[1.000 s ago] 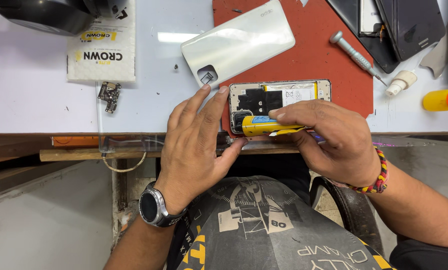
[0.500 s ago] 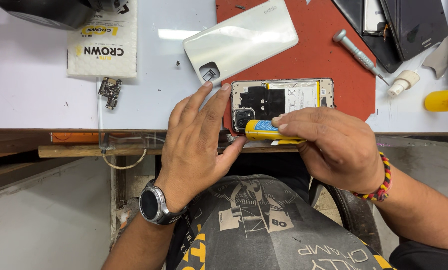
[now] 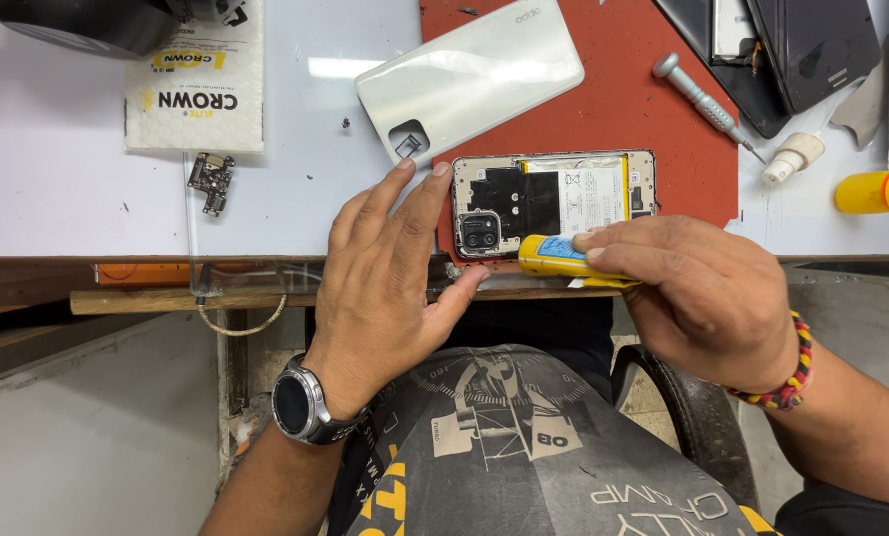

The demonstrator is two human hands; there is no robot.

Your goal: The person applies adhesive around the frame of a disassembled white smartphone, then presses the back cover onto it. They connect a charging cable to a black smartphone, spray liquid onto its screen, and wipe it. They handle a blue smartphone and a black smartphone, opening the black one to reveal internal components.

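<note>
Phone [image 3: 553, 199] lies between hands, left [image 3: 390, 288] steadying, right [image 3: 697, 288] gripping tube [image 3: 553, 256].

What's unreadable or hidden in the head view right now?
- Yellow tube: nozzle tip and rear end hidden under the right hand.
- Opened phone: lower edge covered by the tube and the left hand's thumb.
- Small circuit board: components too small to tell.
- Dark phones top right: cut off by the frame edge.
- Screwdriver: tip too small to tell.
</note>
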